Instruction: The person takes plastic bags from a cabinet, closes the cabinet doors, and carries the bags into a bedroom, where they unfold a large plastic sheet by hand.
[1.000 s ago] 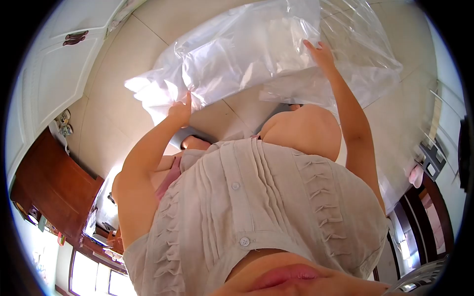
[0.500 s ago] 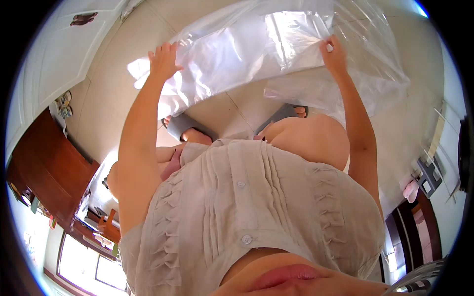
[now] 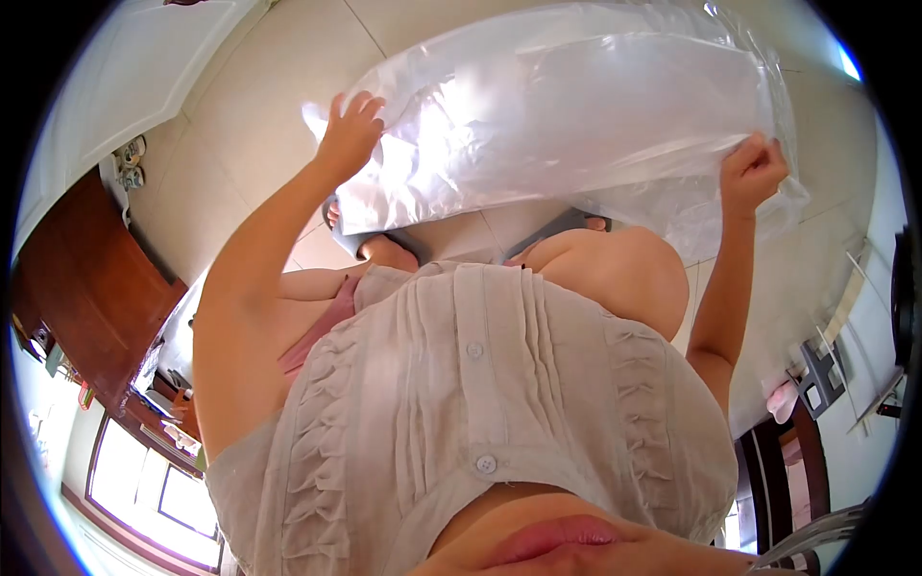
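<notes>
A large clear plastic sheet (image 3: 576,115) lies spread over the tiled floor in front of my feet, with bright glare on its left part. My left hand (image 3: 351,139) is at the sheet's left end, its fingers bent and apart, touching or just over the plastic. At the right end, my right hand (image 3: 754,173) is closed with its fingers pinched on the sheet's edge. The plastic between the two hands looks stretched fairly flat, with loose folds beyond the right hand.
White cabinet doors (image 3: 115,77) stand at the upper left, above a dark wooden piece of furniture (image 3: 86,288). Small jars (image 3: 132,163) are beside it. A grey plastic object (image 3: 821,379) and a pink item (image 3: 782,401) are at the right. My slippered feet are below the sheet.
My right hand has moved right and closed on the sheet, pulling it out flatter. My left hand rose from the sheet's lower edge, then shifted slightly right.
</notes>
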### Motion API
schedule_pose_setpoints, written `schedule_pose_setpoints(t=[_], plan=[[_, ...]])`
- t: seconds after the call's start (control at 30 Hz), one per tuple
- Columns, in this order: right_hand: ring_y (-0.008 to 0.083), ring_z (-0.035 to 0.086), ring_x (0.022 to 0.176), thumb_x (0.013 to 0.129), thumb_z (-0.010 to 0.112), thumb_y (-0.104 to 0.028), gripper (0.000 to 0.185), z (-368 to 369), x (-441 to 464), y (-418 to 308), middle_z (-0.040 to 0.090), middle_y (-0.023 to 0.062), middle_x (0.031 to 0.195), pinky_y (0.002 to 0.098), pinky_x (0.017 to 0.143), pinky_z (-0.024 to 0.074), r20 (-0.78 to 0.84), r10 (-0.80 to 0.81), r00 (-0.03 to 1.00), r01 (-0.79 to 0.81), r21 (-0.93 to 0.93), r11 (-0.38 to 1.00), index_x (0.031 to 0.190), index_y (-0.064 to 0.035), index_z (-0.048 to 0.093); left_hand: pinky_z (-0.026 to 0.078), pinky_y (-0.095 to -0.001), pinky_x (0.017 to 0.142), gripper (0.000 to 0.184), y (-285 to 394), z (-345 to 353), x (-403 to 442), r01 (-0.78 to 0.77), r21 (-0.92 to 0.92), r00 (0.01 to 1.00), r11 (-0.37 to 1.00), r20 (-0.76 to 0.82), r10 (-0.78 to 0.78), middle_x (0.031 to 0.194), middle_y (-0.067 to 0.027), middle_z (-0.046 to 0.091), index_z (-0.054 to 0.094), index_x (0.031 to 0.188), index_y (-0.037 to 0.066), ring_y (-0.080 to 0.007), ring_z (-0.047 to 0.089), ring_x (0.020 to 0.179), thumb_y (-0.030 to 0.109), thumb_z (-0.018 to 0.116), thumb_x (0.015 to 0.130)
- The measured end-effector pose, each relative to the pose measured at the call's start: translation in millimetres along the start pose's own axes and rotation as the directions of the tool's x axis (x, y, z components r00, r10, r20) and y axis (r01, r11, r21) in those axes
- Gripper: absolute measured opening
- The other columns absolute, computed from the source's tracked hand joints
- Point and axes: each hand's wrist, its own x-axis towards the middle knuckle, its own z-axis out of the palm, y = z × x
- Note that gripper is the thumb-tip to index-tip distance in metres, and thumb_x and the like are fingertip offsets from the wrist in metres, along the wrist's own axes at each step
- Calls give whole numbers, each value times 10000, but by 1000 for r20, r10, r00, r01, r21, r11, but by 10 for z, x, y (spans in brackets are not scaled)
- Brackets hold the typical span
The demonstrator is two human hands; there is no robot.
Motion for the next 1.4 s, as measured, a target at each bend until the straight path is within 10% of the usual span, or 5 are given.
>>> schedule_pose_setpoints(t=[0.23, 0.67, 0.93, 1.13, 1.4], plan=[[393, 632, 823, 956, 509, -214, 209, 187, 70, 399, 630, 214, 914, 449, 699, 494, 70, 228, 971, -202, -265, 943, 1061, -33, 515, 436, -405, 675, 184, -218, -690, -252, 81, -785, 991, 615, 128, 33, 772, -197, 568, 491, 1017, 64, -338, 537, 675, 246, 471, 991], [419, 613, 912, 938, 513, -277, 289, 979, -343, 1493, 634, 200, 1014, 512, 792, 473, 317, 633, 706, -413, -542, 732, 1130, -61, 488, 459, -464, 850, 263, -370, -503, 1548, 123, -61, 963, 991, -234, -134, 1138, -117, 584, 561, 1092, 75, -300, 567, 1043, 277, 541, 925], [353, 336, 1345, 799, 713, -395, 752, 972, 42, 330, 385, 168, 1444, 505, 1066, 289, 326, 19, 945, 113, -381, 918, 1406, -97, 383, 499, -385, 891, 673, 411, -639, 2226, 41, 190, 601, 981, -789, 128, 1135, -242, 620, 467, 1305, -49, -300, 635, 996, 379, 677, 829], [309, 434, 1251, 742, 757, -292, 664, 1357, 642, -256, 486, 157, 1338, 497, 1012, 354, 428, -305, 851, 433, -242, 868, 1324, -100, 502, 442, -521, 906, 311, 614, -805, 2312, 178, -207, 982, 962, 107, -158, 1122, -143, 636, 532, 1175, 49, -314, 583, 1095, 181, 551, 894], [331, 521, 1148, 659, 810, -271, 814, 1892, 588, 4, 586, 182, 1188, 501, 994, 375, 868, -281, 410, 485, 53, 873, 1370, -114, 446, 481, -464, 750, 264, 910, -687, 1439, -142, -432, 988, 890, -11, 152, 999, -130, 642, 586, 1081, 110, -350, 596, 935, 62, 542, 825]])
